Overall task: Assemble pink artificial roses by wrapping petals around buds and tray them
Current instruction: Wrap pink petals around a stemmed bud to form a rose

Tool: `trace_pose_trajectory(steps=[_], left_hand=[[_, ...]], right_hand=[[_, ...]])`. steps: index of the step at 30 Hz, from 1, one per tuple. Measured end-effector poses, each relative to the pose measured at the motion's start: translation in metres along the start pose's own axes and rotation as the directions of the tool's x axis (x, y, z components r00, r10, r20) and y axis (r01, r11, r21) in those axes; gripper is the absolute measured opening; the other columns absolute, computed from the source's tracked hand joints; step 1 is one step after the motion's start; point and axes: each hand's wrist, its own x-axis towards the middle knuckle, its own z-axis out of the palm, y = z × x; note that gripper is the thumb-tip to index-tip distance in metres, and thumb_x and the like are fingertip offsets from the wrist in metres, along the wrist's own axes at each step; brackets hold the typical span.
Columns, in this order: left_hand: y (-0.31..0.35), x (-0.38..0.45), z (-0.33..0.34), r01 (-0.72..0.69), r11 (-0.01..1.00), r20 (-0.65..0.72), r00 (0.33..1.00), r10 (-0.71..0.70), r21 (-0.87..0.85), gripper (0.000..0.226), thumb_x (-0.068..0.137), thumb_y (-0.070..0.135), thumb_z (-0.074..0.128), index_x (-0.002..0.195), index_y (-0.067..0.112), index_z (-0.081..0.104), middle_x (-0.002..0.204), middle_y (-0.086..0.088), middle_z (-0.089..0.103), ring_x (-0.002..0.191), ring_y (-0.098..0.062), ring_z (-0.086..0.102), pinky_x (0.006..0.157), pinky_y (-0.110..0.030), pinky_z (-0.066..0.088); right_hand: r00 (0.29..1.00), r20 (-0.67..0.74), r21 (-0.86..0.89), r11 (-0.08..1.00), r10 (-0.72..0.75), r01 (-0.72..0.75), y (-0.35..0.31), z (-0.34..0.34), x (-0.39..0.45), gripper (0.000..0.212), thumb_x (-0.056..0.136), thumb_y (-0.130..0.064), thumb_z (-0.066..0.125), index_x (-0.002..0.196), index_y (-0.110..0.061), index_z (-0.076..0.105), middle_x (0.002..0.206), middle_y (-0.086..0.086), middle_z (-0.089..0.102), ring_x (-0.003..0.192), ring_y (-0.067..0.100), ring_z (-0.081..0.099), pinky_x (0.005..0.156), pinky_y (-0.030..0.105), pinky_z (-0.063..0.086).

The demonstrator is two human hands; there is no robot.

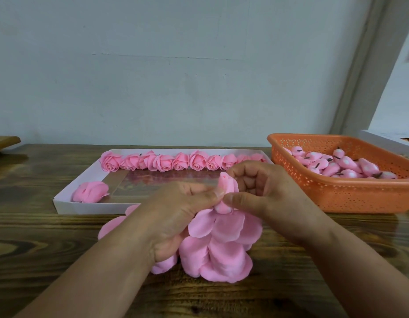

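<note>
Pink bud held upright over the table, pinched between both thumbs. Left hand curls around hanging petals; right hand fingers bent, thumb on bud base. Behind: white tray with a back row of finished roses. Orange basket of buds at right.

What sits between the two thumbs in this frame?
In the head view, the pink bud stands upright between the left hand and right hand, both pinching it, with loose petals hanging below.
</note>
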Motion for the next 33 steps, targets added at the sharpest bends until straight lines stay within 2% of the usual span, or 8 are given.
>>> trace_pose_trajectory(steps=[3, 7, 10, 13, 16, 22, 28, 33], left_hand=[[0.001, 0.000, -0.001, 0.018, 0.999, -0.010, 1.000, -0.018, 0.049, 0.030, 0.081, 0.017, 0.067, 0.092, -0.010, 0.067, 0.100, -0.023, 0.071, 0.097, -0.029, 0.069, 0.086, -0.035, 0.055], [0.000, -0.001, 0.000, 0.033, 0.995, 0.018, 0.999, -0.034, 0.093, 0.028, 0.072, 0.011, 0.073, 0.090, -0.010, 0.068, 0.104, -0.027, 0.069, 0.102, -0.035, 0.066, 0.093, -0.040, 0.052], [0.000, -0.001, 0.000, 0.035, 0.989, 0.027, 0.999, -0.039, 0.145, 0.009, 0.077, 0.008, 0.070, 0.080, 0.000, 0.073, 0.094, -0.023, 0.072, 0.086, -0.027, 0.070, 0.081, -0.033, 0.055], [-0.001, -0.001, -0.001, 0.037, 0.987, 0.025, 0.999, -0.041, 0.159, 0.012, 0.080, 0.010, 0.066, 0.078, 0.001, 0.073, 0.085, -0.017, 0.073, 0.079, -0.020, 0.069, 0.070, -0.027, 0.053], [-0.003, -0.001, -0.001, 0.031, 0.986, -0.003, 1.000, -0.031, 0.164, 0.016, 0.083, 0.012, 0.066, 0.078, -0.002, 0.072, 0.090, -0.022, 0.072, 0.083, -0.024, 0.067, 0.077, -0.031, 0.053], [0.000, 0.005, 0.000, 0.038, 0.983, -0.011, 0.999, -0.040, -0.180, 0.074, 0.058, 0.049, 0.071, 0.109, -0.004, 0.063, 0.101, -0.021, 0.072, 0.093, -0.031, 0.070, 0.081, -0.037, 0.059], [-0.003, 0.006, 0.003, -0.011, 0.965, -0.097, 0.995, -0.015, -0.261, 0.030, 0.078, 0.005, 0.066, 0.106, -0.007, 0.063, 0.091, -0.021, 0.073, 0.078, -0.023, 0.073, 0.060, -0.023, 0.057], [-0.006, 0.007, 0.004, -0.037, 0.998, -0.281, 0.959, 0.021, -0.049, 0.015, 0.095, 0.012, 0.055, 0.095, 0.002, 0.066, 0.072, -0.014, 0.074, 0.063, -0.021, 0.072, 0.054, -0.026, 0.057]], right_hand=[[1.000, 0.023, -0.031, 0.999, -0.019, 0.019, -0.002, 0.000, 0.000, 0.021, 0.071, -0.019, 0.071, 0.091, -0.013, 0.067, 0.082, 0.038, 0.059, 0.074, 0.056, 0.057, 0.065, 0.066, 0.044], [1.000, 0.002, -0.048, 0.999, -0.025, 0.025, 0.001, -0.002, 0.001, 0.006, 0.084, -0.016, 0.068, 0.082, -0.010, 0.069, 0.065, 0.018, 0.067, 0.055, 0.020, 0.056, 0.049, 0.035, 0.043], [1.000, 0.029, -0.041, 0.999, 0.002, -0.001, 0.001, -0.003, 0.001, 0.011, 0.085, -0.008, 0.064, 0.077, -0.002, 0.068, 0.062, 0.010, 0.069, 0.050, 0.006, 0.057, 0.047, 0.017, 0.042], [0.998, 0.051, -0.054, 0.998, 0.025, -0.022, -0.002, -0.005, -0.001, 0.017, 0.088, -0.008, 0.060, 0.077, 0.003, 0.068, 0.061, 0.009, 0.069, 0.047, 0.010, 0.054, 0.043, 0.019, 0.040], [1.000, 0.020, -0.107, 0.994, 0.012, -0.010, -0.004, -0.004, 0.000, 0.016, 0.087, -0.006, 0.061, 0.076, 0.001, 0.069, 0.057, 0.009, 0.066, 0.048, 0.018, 0.051, 0.044, 0.026, 0.042], [0.966, -0.258, -0.175, 0.983, 0.014, -0.061, 0.004, -0.005, 0.005, 0.018, 0.085, -0.007, 0.063, 0.067, -0.005, 0.066, 0.042, -0.005, 0.054, 0.042, 0.009, 0.045, 0.044, 0.024, 0.037], [0.930, -0.367, -0.149, 0.987, 0.007, -0.067, 0.006, -0.002, 0.007, 0.026, 0.086, -0.005, 0.062, 0.060, -0.013, 0.062, 0.038, -0.005, 0.052, 0.036, 0.004, 0.041, 0.039, 0.019, 0.035], [0.954, -0.298, -0.181, 0.982, -0.004, -0.052, 0.005, 0.000, 0.006, 0.020, 0.085, -0.003, 0.062, 0.066, -0.005, 0.065, 0.040, -0.006, 0.052, 0.037, 0.003, 0.043, 0.041, 0.014, 0.036]])
